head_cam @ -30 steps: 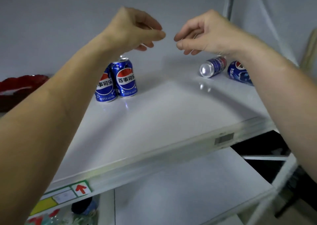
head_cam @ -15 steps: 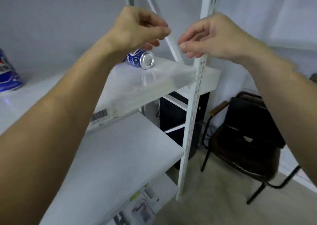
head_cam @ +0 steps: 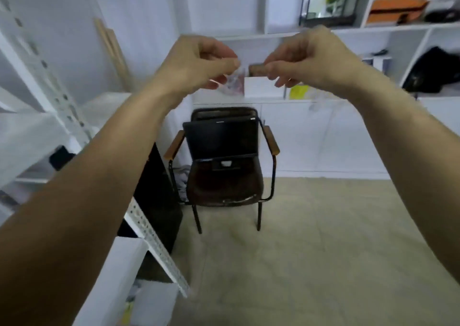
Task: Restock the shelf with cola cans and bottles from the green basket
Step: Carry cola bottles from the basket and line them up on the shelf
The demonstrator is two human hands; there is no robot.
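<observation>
Hands are raised in front of the camera at chest height, close together with fingertips nearly meeting. The left hand [head_cam: 199, 64] has its fingers curled inward with the thumb laid against the forefinger; the right hand [head_cam: 306, 59] is curled likewise. Neither visibly holds a can or bottle. Motion blur prevents confirming whether something small is pinched between the fingers, so the grip state is a judgement: both appear loosely curled and empty.

The shelf [head_cam: 32, 136] stands at the left edge of the view, its perforated white upright [head_cam: 154, 241] running down toward the floor. No cola cans, bottles or green basket appear in this view; their position cannot be told. Consequently the orientation and long axis of the next item to be stocked cannot be stated.

The view faces a dark chair [head_cam: 224, 161] with wooden armrests, standing on the tan floor [head_cam: 311, 251] against white wall cabinets [head_cam: 323, 136].

Step in hand, as judged: locating the basket to fetch more stock.

Recommended procedure:
- Relax and open both hands before reaching.
- Bring the basket fully into view before reaching in.
- Grip each can around its side wall, long axis vertical.
- Set items upright on the shelf, labels outward, beside existing stock.
</observation>
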